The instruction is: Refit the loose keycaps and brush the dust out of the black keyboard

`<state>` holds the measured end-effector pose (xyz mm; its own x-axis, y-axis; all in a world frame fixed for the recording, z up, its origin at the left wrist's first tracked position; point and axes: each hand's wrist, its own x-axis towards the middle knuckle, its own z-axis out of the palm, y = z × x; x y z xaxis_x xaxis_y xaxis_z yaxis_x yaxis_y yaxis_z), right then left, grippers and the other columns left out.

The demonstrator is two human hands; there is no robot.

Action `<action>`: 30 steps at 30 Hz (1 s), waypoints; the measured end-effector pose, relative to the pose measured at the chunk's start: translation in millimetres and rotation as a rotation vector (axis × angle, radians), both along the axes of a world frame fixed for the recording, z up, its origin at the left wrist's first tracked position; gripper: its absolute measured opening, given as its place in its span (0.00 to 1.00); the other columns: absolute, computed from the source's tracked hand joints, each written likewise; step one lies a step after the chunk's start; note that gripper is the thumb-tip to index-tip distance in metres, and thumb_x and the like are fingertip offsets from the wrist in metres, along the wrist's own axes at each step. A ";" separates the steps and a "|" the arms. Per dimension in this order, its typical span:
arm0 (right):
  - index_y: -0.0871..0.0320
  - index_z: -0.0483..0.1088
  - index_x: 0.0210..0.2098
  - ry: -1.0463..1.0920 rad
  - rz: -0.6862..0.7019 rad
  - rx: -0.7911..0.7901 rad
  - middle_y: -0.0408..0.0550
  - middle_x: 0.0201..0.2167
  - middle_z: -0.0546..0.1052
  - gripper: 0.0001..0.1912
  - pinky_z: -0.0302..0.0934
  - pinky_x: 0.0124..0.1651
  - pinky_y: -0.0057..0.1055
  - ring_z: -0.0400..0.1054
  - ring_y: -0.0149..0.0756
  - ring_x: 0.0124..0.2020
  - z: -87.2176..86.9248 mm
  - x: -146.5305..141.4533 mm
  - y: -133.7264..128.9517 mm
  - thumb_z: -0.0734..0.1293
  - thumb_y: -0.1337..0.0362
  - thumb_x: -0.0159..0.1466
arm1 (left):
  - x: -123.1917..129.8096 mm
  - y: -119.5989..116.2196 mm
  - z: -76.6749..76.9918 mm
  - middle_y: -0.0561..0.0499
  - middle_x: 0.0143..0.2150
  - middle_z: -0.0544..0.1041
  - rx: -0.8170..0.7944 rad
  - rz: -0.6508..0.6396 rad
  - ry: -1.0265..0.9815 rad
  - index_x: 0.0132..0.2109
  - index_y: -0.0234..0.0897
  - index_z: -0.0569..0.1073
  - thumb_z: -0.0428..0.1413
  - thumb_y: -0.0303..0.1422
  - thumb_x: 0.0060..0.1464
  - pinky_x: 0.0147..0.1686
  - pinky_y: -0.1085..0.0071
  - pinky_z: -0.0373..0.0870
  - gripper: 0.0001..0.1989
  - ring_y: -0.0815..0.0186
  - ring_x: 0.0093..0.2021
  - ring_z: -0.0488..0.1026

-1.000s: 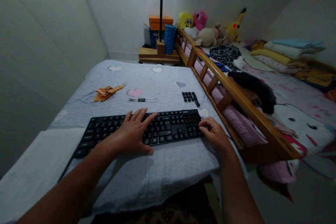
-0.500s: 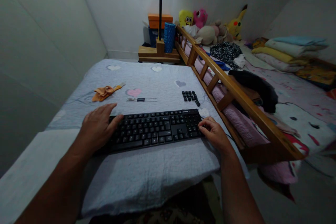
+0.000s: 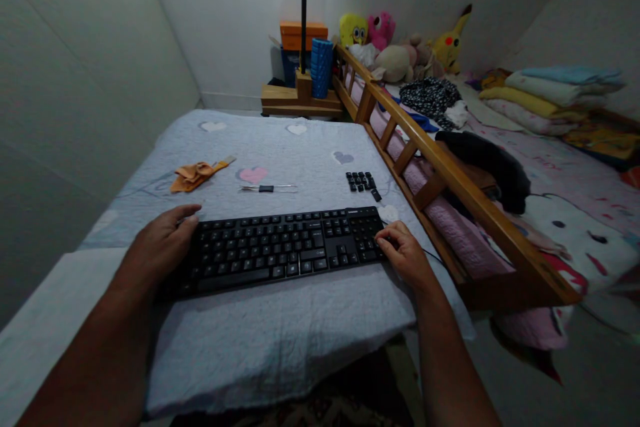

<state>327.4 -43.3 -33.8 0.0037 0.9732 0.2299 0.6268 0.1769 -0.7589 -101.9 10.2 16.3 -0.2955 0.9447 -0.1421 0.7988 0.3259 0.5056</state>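
Note:
A black keyboard (image 3: 260,250) lies across the cloth-covered table in front of me. My left hand (image 3: 157,240) grips its left end, the thumb beside the upper left corner and the other fingers partly hidden. At the number pad on the right end, my right hand (image 3: 400,250) has thumb and forefinger pinched together. Whatever may be between those fingertips is too small to make out. Several loose black keycaps (image 3: 360,181) lie in rows behind the number pad, with one keycap (image 3: 376,195) set apart. Behind the keyboard is a thin wire tool with a dark handle (image 3: 267,189).
An orange cloth (image 3: 193,177) and a brush (image 3: 225,163) lie at the back left. A wooden bed rail (image 3: 425,153) runs along the table's right side. Beyond the far edge stand a blue roller (image 3: 321,70), an orange box (image 3: 303,35) and a black pole (image 3: 303,7).
My left hand has slid left from over the keys to the keyboard's left end, uncovering more keys. My right hand stays at the number pad, almost unmoved.

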 end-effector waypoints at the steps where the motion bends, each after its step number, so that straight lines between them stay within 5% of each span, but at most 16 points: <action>1: 0.54 0.74 0.33 0.007 0.001 -0.001 0.47 0.36 0.70 0.06 0.62 0.47 0.37 0.68 0.41 0.41 0.1 0.0 -0.5 0.65 0.62 0.65 | -1.2 0.5 0.4 0.42 0.63 0.73 -0.011 0.008 0.000 0.63 0.34 0.71 0.45 0.44 0.61 0.55 0.58 0.70 0.30 0.50 0.58 0.73; 11: 0.53 0.72 0.31 0.011 -0.025 0.034 0.47 0.35 0.71 0.05 0.62 0.48 0.39 0.68 0.42 0.41 -0.3 -4.6 -1.7 0.65 0.64 0.63 | -5.5 1.1 0.2 0.48 0.50 0.80 -0.008 0.045 -0.121 0.53 0.39 0.78 0.51 0.43 0.56 0.50 0.60 0.70 0.23 0.52 0.50 0.75; 30: 0.54 0.72 0.30 0.010 -0.016 -0.017 0.47 0.34 0.70 0.05 0.61 0.46 0.39 0.68 0.42 0.40 2.5 -5.9 15.6 0.65 0.62 0.60 | 1.5 -2.9 6.0 0.49 0.55 0.79 0.177 0.272 -0.315 0.54 0.37 0.78 0.54 0.44 0.55 0.44 0.66 0.67 0.24 0.56 0.51 0.73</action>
